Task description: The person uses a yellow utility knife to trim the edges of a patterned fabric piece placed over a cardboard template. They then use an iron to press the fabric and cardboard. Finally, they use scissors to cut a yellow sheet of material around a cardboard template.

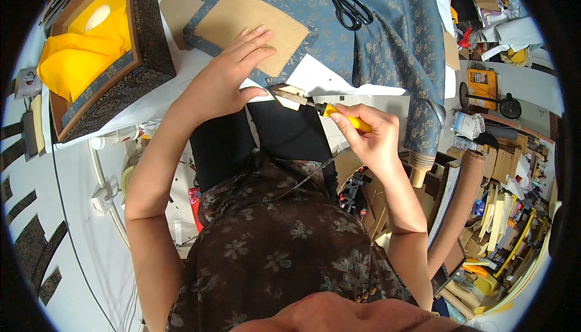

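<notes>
My left hand [231, 66] lies palm down across the brown board [254, 19], its fingers spread and its thumb near the table's front edge. Under the board is a blue flower-patterned sheet [195, 37], which shows as a margin around it. My right hand [374, 132] grips the yellow handle of a corded hand iron [347, 118], like a soldering iron with a flat metal head. That head [290, 97] points left at the table edge, close to the lower corner of the blue margin; whether it touches cannot be seen. A braided cord trails from the handle.
Black-handled scissors [347, 7] lie on the large blue flower-patterned cloth [390, 37], whose rolled end hangs over the edge at right. At left stands an open patterned box [150, 55] holding yellow cloth [81, 60]. Brown rolls [458, 205] and crowded shelves [508, 205] are at right.
</notes>
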`<control>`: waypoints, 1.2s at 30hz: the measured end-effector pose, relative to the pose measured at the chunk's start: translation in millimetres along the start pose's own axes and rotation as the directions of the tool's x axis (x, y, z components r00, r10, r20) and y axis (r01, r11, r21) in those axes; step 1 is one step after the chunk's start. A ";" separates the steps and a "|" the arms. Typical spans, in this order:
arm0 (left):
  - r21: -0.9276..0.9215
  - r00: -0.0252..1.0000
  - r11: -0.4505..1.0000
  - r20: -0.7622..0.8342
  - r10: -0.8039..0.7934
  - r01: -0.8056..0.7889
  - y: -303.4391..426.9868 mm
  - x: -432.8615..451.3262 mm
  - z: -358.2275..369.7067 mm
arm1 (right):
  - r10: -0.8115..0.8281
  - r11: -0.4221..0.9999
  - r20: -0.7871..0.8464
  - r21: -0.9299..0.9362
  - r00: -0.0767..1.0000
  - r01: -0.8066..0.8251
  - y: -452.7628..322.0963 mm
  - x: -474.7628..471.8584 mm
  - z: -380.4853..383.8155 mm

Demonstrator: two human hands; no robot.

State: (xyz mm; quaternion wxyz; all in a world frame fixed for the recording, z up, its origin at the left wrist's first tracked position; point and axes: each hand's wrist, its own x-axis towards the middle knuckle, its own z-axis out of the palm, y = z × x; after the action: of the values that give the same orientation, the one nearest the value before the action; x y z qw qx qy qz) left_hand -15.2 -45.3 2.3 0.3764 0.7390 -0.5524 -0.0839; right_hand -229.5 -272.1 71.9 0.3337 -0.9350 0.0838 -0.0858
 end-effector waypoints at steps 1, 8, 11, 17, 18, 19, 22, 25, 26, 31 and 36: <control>-0.010 1.000 1.000 0.004 -0.006 0.006 -0.1 0.1 -0.5 | -0.027 1.000 0.019 -0.012 0.999 0.027 1.4 1.6 0.0; -0.048 1.000 0.999 0.012 -0.008 0.008 -2.6 -0.2 -2.7 | -0.055 0.998 0.071 -0.030 0.996 0.058 -3.5 18.5 4.3; -0.062 0.999 0.998 0.017 -0.028 0.030 -0.9 -1.3 -3.4 | -0.043 0.992 0.117 -0.111 0.992 0.056 -16.4 26.9 -1.9; -0.120 0.999 0.992 0.035 -0.034 0.038 -1.4 -2.0 -6.9 | -0.071 0.972 0.173 -0.209 0.982 0.108 -30.0 40.2 -4.5; -0.129 0.999 0.991 0.037 -0.029 0.033 -1.0 -1.6 -9.5 | -0.067 0.968 0.176 -0.225 0.982 0.107 -31.7 41.8 -4.6; -0.205 0.997 0.977 0.055 -0.054 0.064 -1.5 -1.5 -13.0 | -0.063 0.965 0.179 -0.241 0.982 0.106 -32.6 43.0 -4.2; -0.402 0.991 0.907 0.095 -0.098 0.128 -7.6 -4.2 -20.4 | -0.089 0.953 0.176 -0.273 0.980 0.136 -33.0 46.8 -1.3; -0.515 0.997 0.853 0.046 -0.062 0.077 -17.0 -6.1 -19.3 | -0.127 0.950 0.139 -0.268 0.982 0.161 -32.4 51.8 4.6; -0.530 1.000 0.848 0.000 -0.027 0.023 -20.8 -6.1 -16.5 | -0.138 0.942 0.142 -0.287 0.980 0.174 -32.6 53.3 5.5; -0.683 0.995 0.730 -0.077 -0.067 -0.004 -27.5 -7.2 -9.9 | -0.184 0.910 0.130 -0.353 0.974 0.219 -33.7 62.9 11.8; -0.782 0.978 0.620 -0.073 -0.194 0.065 -21.9 -7.2 -9.8 | -0.089 0.974 0.023 -0.208 0.996 0.091 -25.5 64.9 17.0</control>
State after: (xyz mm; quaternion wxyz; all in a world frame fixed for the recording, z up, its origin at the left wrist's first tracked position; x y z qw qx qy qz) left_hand 3.9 -32.1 -7.2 0.6905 0.5473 -0.3780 -0.2843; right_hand -160.3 -256.2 81.9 0.2298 -0.9683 0.0477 -0.0852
